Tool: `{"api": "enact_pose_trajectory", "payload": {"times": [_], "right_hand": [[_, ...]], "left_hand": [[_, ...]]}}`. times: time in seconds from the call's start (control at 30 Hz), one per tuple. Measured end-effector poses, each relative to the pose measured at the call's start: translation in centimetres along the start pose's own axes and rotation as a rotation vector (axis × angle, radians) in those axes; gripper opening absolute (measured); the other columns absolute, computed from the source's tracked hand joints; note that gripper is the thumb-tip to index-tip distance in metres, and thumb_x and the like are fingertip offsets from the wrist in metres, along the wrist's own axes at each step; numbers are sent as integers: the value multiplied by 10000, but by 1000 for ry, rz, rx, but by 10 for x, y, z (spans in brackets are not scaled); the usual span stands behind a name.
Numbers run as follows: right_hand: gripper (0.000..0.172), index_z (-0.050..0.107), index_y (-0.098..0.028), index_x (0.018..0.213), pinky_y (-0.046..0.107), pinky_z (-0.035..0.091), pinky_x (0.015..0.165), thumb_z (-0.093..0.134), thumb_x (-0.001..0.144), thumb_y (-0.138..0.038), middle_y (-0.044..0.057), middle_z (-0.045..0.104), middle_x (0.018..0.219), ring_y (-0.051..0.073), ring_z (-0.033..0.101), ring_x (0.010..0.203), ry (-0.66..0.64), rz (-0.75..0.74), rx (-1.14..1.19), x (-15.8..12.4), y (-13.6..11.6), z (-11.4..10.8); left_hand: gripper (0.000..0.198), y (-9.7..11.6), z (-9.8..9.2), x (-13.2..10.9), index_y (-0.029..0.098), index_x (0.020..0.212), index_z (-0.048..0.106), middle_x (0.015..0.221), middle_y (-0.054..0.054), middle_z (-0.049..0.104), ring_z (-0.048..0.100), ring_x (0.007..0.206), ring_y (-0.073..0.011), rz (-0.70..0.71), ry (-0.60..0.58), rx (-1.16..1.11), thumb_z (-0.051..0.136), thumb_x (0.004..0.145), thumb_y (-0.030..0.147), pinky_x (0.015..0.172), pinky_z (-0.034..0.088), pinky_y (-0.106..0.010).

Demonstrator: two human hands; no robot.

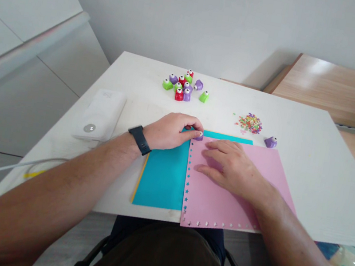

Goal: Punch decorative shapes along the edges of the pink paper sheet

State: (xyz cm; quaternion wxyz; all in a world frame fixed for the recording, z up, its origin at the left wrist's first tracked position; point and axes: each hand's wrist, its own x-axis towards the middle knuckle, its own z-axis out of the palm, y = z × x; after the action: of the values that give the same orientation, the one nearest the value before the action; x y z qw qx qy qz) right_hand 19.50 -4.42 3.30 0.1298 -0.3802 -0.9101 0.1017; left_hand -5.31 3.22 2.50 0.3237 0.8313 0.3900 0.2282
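Note:
At the top left corner of a pink sheet (pixel 237 201), my left hand (pixel 180 129) grips a small purple craft punch (pixel 199 136) between thumb and fingers. Star-shaped holes run down the sheet's left edge, and more cut-outs line its bottom edge. My right hand (pixel 231 164) lies on the pink sheet with its fingers stretched out, just right of the punch. Under the pink sheet's left part lies a blue sheet (pixel 165 180), with a yellow edge showing beneath it. A wristband sits on my left wrist.
Several red, green and purple punches (pixel 179 94) stand in a group at the back of the white table (pixel 141 82). Colourful paper bits (pixel 251 123) lie in a heap near another purple punch (pixel 271 142). A white device (pixel 101 114) with a cable is at left.

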Motion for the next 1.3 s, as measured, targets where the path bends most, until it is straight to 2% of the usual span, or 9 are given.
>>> {"api": "enact_pose_trajectory", "payload": {"times": [0.53, 0.8, 0.9, 1.0, 1.1, 1.17, 1.3], "right_hand": [[342, 764, -196, 1155, 511, 496, 1109, 658, 1035, -499, 136, 742, 1308, 312, 669, 1254, 36, -5, 26, 0, 0, 1], [380, 719, -188, 1304, 519, 548, 1075, 679, 1029, -447, 158, 748, 1296, 306, 687, 1209, 207, 19, 85, 4, 8, 5], [351, 711, -179, 1320, 526, 556, 1062, 656, 1041, -386, 166, 741, 1302, 316, 685, 1202, 240, 26, 54, 3, 8, -4], [312, 709, -173, 1317, 542, 543, 1067, 633, 1044, -303, 169, 734, 1294, 326, 675, 1200, 268, 10, -15, 0, -2, -23], [291, 716, -181, 1299, 544, 549, 1045, 603, 1031, -206, 157, 737, 1276, 330, 672, 1186, 221, -31, -60, 3, -15, -43], [292, 727, -165, 1266, 554, 546, 1037, 586, 1011, -148, 167, 738, 1254, 344, 665, 1188, 125, -32, -111, 10, -19, -48], [361, 708, -128, 1300, 530, 535, 1037, 514, 998, -81, 175, 729, 1226, 328, 657, 1154, 8, -39, -162, 29, -13, -38]], "left_hand": [[217, -1, 2, -1, 245, 1110, 772, 1097, -1, 804, 727, 1000, -176, -4, 18, -9, 621, 1015, 368, 921, 528, -302], [260, -1, 2, -1, 223, 1152, 739, 1116, -27, 798, 723, 1013, -196, -45, 67, 14, 541, 1047, 354, 895, 520, -318], [255, 0, 2, -1, 213, 1138, 735, 1064, -29, 797, 720, 972, -196, -57, 52, 1, 542, 1041, 349, 869, 516, -322], [252, 1, 2, -1, 207, 1117, 736, 1019, -22, 795, 717, 928, -189, -68, 36, -22, 547, 1034, 351, 836, 511, -319], [255, 1, 3, -1, 205, 1101, 744, 1014, -16, 792, 713, 933, -188, -59, 46, -17, 549, 1030, 353, 848, 506, -321], [270, 0, 4, -1, 204, 1105, 750, 1023, -16, 791, 710, 944, -190, -51, 64, -6, 543, 1035, 364, 862, 505, -322], [307, 1, 5, 0, 202, 1122, 758, 1048, -24, 791, 706, 958, -193, -42, 85, 2, 529, 1048, 391, 860, 506, -318]]}}
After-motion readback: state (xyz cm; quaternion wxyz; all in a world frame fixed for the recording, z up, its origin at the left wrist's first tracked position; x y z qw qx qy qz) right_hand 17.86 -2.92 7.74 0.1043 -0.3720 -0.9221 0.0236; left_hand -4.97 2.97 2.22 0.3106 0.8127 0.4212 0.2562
